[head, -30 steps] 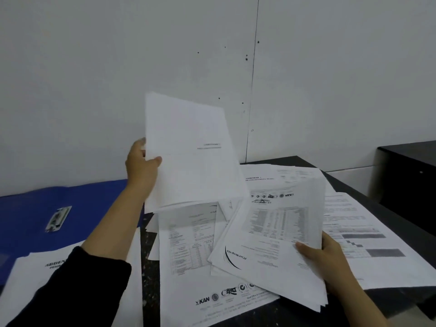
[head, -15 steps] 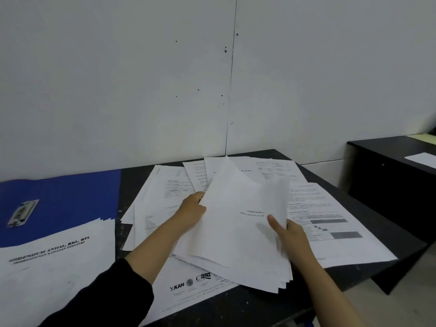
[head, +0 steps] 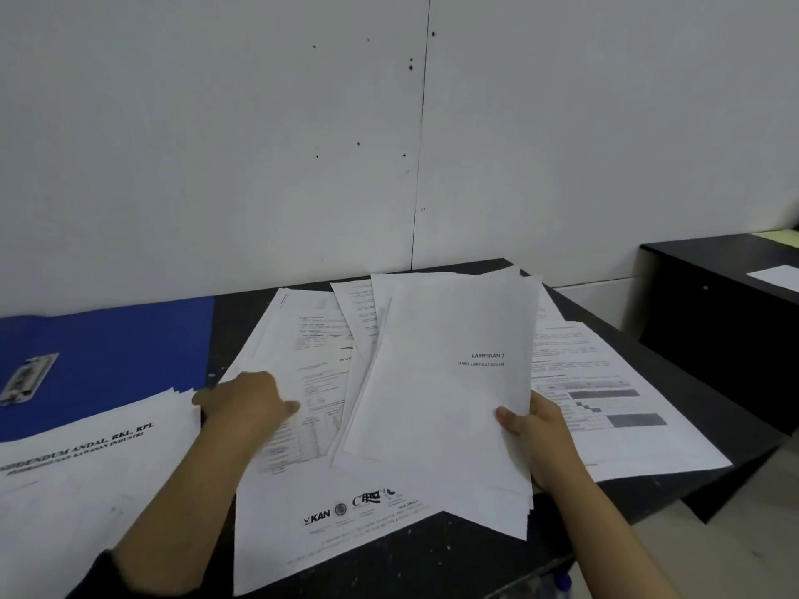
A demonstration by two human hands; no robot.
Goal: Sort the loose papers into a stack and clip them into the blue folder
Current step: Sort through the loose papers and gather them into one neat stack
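Note:
Loose white printed papers (head: 311,369) lie fanned over a dark table. My right hand (head: 536,430) grips a bundle of sheets (head: 441,404) by its right edge; the top sheet reads "LAMPIRAN 7". My left hand (head: 246,402) rests knuckles-up on the papers left of the bundle, fingers curled; whether it pinches a sheet is hidden. The open blue folder (head: 129,339) lies at the far left with its metal clip (head: 26,378) showing. A squared stack with a bold title page (head: 86,460) overlaps the folder's near part.
A white wall stands right behind the table (head: 432,559). The table's right edge drops to the floor. A second dark desk (head: 713,304) with a sheet on it stands to the right. More printed pages (head: 605,391) lie under my right hand's side.
My left hand has let go of the bundle and moved left onto the spread papers. My right hand now holds the bundle alone, shifted slightly right.

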